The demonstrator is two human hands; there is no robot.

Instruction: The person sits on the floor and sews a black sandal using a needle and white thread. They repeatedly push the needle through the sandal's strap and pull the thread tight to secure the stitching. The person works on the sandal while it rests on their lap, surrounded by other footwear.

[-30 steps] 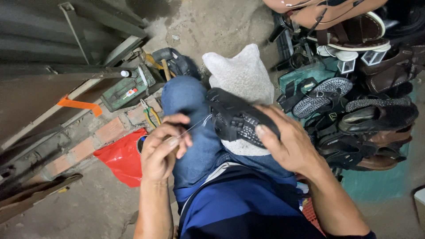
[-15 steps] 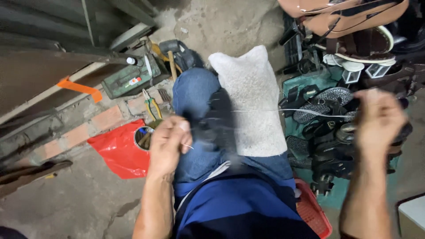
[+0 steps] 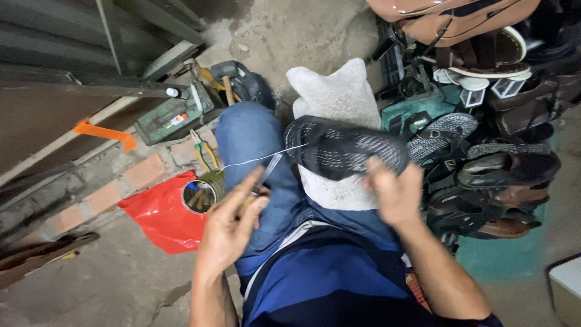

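The right hand grips the near edge of a black shoe sole lying sole-up on a white cloth over the person's knee. The left hand is closed around a wooden-handled awl, from which a taut white thread runs to the sole.

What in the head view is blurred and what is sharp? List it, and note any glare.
Head view: the left hand and right hand are smeared by motion; the black shoe on the lap, the white thread and the red bag read sharper; light is dim and even, no strong glare; straight edges at left bow slightly from the wide lens.
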